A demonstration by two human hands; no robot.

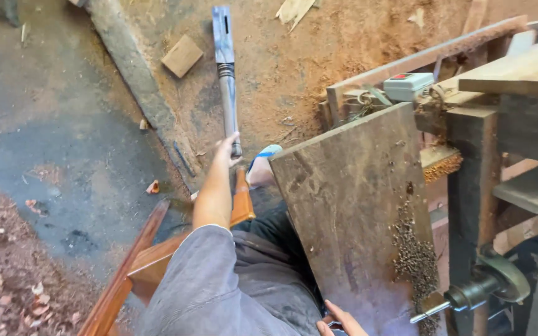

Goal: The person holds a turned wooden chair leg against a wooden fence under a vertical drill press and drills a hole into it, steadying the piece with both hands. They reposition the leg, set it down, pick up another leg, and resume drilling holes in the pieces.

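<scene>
My left hand (226, 151) reaches forward and grips the near end of a long dark turned wooden spindle (226, 74). The spindle points away from me over the sawdust-covered ground; its far end is square with a slot, and it has ringed grooves near the middle. My right hand (337, 321) is low at the bottom edge of the view, against the near end of a wide dark wooden board (350, 205). Only part of that hand shows, with fingers curled around something small and dark that I cannot make out.
Wood chips (415, 255) lie along the board's right side. A lathe's metal shaft (471, 295) and timber frame (468, 186) stand at right, with a grey switch box (409, 85) behind. A wooden block (182, 55) lies beyond a concrete curb (129, 68). Reddish wooden seat rails (147, 264) are under me.
</scene>
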